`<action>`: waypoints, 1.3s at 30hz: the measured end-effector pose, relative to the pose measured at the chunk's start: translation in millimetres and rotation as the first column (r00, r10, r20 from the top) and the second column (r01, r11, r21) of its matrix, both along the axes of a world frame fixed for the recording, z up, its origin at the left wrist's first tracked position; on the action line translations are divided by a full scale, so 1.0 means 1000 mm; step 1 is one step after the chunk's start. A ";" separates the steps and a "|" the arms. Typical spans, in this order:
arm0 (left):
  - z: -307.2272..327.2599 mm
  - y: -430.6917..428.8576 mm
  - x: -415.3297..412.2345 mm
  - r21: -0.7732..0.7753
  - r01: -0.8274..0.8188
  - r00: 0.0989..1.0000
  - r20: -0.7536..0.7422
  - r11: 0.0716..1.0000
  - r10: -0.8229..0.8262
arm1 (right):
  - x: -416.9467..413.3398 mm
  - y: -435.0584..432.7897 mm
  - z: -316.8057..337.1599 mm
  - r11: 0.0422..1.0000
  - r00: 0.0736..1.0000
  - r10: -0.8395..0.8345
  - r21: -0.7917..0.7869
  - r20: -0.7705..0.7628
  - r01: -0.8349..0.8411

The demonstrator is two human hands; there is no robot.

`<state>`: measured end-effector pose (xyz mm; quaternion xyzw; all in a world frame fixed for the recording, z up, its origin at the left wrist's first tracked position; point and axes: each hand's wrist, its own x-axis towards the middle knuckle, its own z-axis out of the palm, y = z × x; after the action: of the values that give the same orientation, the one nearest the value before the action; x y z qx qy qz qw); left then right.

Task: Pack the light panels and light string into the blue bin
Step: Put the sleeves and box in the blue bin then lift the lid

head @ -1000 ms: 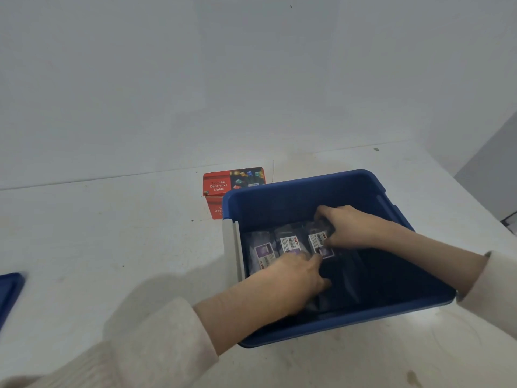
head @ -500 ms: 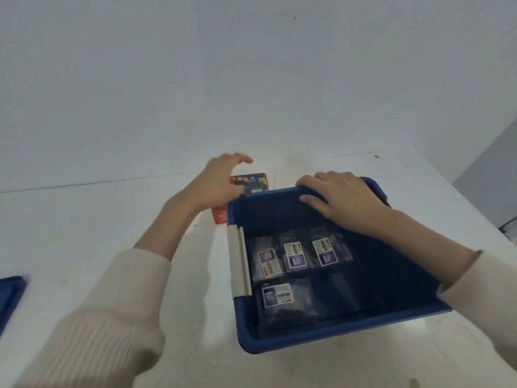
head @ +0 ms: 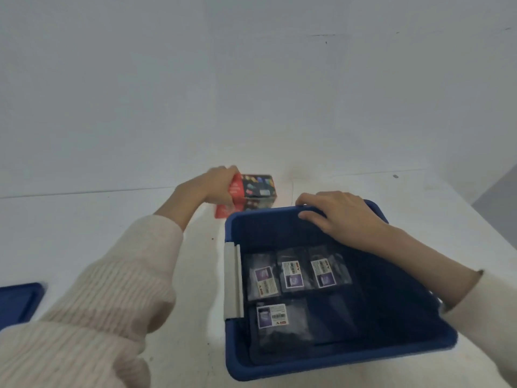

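The blue bin (head: 330,359) stands on the white table in front of me. Several light panels (head: 291,275) in dark plastic bags with white labels lie flat on its bottom, at the left side. Behind the bin's far left corner is the red light string box (head: 251,189), tilted up off the table. My left hand (head: 212,186) grips the box's left end, fingers curled round it. My right hand (head: 341,217) rests on the bin's far rim, fingers over the edge.
A grey latch (head: 232,281) sits on the bin's left wall. A blue lid (head: 16,303) lies at the left edge of the table. A white wall rises behind the table; the table's right edge runs past the bin.
Both hands left the panels inside the bin. My left hand reached behind the bin and took hold of the red box, lifting it. My right hand moved up onto the far rim.
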<state>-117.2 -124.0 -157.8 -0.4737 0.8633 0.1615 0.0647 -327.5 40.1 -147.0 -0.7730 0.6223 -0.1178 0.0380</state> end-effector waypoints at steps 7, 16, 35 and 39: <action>0.091 0.004 0.032 -0.148 -0.266 0.883 -0.434 0.953 0.179 | 0.045 -0.042 -0.008 0.997 1.000 -0.024 -0.075 0.020 0.025; 0.125 0.110 0.024 0.149 0.154 0.966 -0.230 0.977 -0.117 | -0.008 -0.039 0.031 0.966 0.803 -0.225 0.017 0.552 0.259; 0.022 0.134 0.024 0.453 0.277 0.959 -0.187 0.847 -0.214 | 0.051 0.042 0.046 0.859 0.969 0.211 0.497 -0.130 -0.120; 0.007 0.127 0.027 0.383 0.347 0.915 0.062 0.856 -0.398 | 0.056 0.047 0.053 0.852 0.952 0.225 0.516 -0.206 -0.090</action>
<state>-90.2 2.7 -150.7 -0.2870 0.8870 0.2694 0.2415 -271.1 86.7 -94.1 -0.7939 0.5648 0.1529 0.1652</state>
